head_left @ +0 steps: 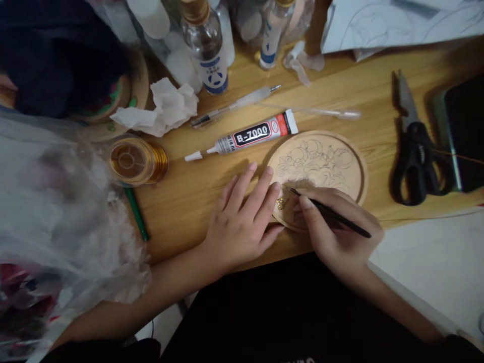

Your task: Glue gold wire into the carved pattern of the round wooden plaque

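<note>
Disc (319, 164), wooden and line-drawn, right of the frame's centre; left hand (242, 222) lies at its left edge, fingers loosely spread; right hand (336, 239) pinches a black tool (342, 218) between thumb and fingers, its tip over the disc near a gold piece (280, 203); B-7000 tube (257, 135) above the left hand, spool (138, 160) left of centre, scissors (416, 151) at the frame's right
</note>
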Tool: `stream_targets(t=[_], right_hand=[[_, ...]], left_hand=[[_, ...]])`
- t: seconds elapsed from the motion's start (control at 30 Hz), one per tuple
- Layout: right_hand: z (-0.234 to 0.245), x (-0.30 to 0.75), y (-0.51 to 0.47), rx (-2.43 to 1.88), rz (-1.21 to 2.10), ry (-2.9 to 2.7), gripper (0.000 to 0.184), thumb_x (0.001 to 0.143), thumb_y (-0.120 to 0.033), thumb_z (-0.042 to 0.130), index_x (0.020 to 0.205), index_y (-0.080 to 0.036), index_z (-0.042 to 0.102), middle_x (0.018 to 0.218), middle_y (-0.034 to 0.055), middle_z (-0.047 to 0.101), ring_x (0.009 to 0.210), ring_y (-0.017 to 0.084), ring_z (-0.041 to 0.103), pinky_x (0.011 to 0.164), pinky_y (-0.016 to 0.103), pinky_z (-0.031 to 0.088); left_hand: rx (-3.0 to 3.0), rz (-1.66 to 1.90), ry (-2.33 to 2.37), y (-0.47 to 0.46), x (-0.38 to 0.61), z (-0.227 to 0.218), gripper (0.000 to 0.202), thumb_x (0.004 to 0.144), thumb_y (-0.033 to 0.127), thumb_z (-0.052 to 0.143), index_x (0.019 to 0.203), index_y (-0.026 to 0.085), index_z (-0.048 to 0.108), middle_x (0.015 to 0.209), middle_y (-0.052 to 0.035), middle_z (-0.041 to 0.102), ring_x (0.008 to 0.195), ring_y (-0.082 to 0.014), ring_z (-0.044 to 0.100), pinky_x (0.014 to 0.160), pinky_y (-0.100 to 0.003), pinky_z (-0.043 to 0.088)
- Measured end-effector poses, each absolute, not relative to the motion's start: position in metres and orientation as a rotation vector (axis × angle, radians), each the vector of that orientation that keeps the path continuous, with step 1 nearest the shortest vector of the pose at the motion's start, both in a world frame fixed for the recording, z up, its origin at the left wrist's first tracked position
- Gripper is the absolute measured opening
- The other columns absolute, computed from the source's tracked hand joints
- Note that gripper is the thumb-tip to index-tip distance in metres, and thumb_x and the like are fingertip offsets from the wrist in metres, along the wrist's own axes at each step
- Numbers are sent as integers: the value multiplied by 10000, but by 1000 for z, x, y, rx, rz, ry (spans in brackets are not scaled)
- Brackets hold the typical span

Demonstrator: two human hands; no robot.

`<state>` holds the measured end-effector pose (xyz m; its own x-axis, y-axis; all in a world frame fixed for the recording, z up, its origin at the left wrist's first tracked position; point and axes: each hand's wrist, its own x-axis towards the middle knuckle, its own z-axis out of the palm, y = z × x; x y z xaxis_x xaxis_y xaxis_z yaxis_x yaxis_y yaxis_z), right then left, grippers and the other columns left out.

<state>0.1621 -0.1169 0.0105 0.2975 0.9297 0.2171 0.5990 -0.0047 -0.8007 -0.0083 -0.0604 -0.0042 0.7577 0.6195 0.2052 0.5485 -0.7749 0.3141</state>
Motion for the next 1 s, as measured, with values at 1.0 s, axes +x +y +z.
stream_targets(t=[1.0], right_hand=[[17,142,-118,-1902,450,-1259,126,846,-157,663,949,-201,722,904,44,741,799,168,710,797,335,615]], left_hand=[[2707,356,944,-63,-9,-2,575,901,429,546,1362,86,508,1466,-179,491,1399,-375,388,1093,-485,346]])
